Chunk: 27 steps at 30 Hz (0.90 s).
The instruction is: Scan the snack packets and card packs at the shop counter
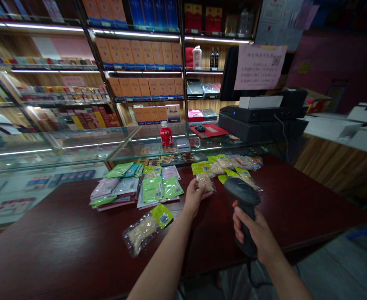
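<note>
So the right hand [260,233] has a full grip on a black scanner [241,193], held up over the dark surface [61,243]. The left hand [192,198] is pinching the near side of a clear snack bag [205,179] with a green top (it's right beside more bags [220,163]). Another loose pack [144,229] lies nearer, in front of the flat pouches [116,187].
</note>
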Motion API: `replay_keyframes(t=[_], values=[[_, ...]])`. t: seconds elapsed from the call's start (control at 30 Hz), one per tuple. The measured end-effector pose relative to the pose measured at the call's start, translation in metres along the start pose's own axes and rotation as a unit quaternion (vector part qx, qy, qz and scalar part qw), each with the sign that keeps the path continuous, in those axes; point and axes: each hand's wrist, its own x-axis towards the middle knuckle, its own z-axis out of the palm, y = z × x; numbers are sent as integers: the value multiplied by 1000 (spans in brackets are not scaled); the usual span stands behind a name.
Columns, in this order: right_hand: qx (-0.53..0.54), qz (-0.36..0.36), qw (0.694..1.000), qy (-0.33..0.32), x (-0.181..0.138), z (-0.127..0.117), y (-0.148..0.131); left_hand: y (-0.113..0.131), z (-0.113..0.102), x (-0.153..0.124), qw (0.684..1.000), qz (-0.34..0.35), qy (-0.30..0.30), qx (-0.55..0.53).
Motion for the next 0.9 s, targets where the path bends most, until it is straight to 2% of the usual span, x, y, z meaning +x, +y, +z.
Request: replay_keyframes(t=[0.1,0.23,0.37,0.47,0.53,0.7,0.9], values=[[32,-20,999,4,6,-12,-5,0,0,0,1000,2,3,-3],[90,-40,995,-1,24,-43,-15,-1,-1,1,1000,14,5,-6],[142,-19,989,-37,41,-76,-19,-2,-2,3,1000,20,-5,-3],[198,-8,980,-29,46,-90,-16,-2,-1,2,1000,7,-21,2],[231,-8,973,-18,46,-95,-13,0,0,1,1000,1,-19,9],[270,-15,963,0,45,-95,-11,7,5,0,998,-10,33,49],[274,-4,962,14,43,-92,-14,12,14,-1,993,-68,62,76]])
